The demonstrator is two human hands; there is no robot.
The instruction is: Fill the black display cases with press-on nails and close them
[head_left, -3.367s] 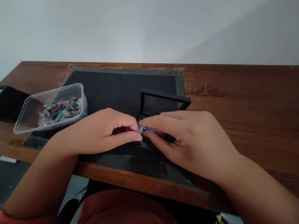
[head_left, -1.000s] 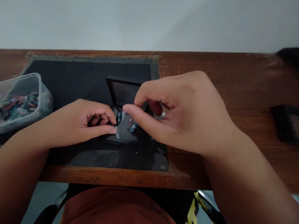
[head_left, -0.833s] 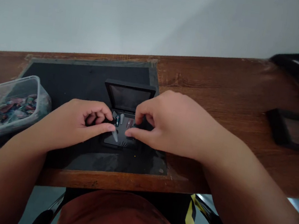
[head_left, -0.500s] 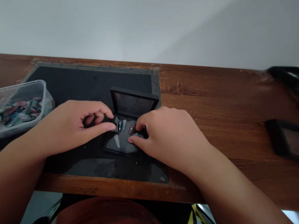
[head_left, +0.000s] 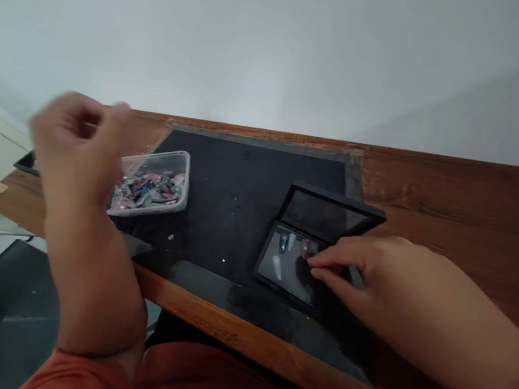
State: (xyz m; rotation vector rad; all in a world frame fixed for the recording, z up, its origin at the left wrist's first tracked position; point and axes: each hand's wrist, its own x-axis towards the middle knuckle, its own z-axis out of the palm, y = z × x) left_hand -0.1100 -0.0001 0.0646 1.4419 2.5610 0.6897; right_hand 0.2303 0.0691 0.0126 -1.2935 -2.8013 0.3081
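My left hand (head_left: 78, 139) is raised at the left, beyond the tub. Its fingers look curled, but motion blurs them and I cannot see anything held. My right hand (head_left: 373, 273) reaches into an open black case (head_left: 284, 295) with a windowed lid (head_left: 323, 216) standing up. Its thumb and forefinger are pinched at the case's grey pad; whatever is between the tips is too small to make out. Beside those tips lies a reddish false nail (head_left: 305, 248). Further left on the pad are a dark blue decorated nail (head_left: 283, 243), a small pale nail (head_left: 291, 242) and a longer whitish one (head_left: 277, 267).
A clear plastic tub (head_left: 186, 188) of many small colourful packets (head_left: 152, 190) stands on the dark mat (head_left: 218, 214). Tiny bits lie on the mat. The wooden table (head_left: 460, 195) meets a pale wall behind. A dark tray (head_left: 27, 162) is partly visible at far left.
The view has swung left. My left hand has left the case and risen to the far left, past the tub. My right hand stays at the case, its fingertips now closer together.
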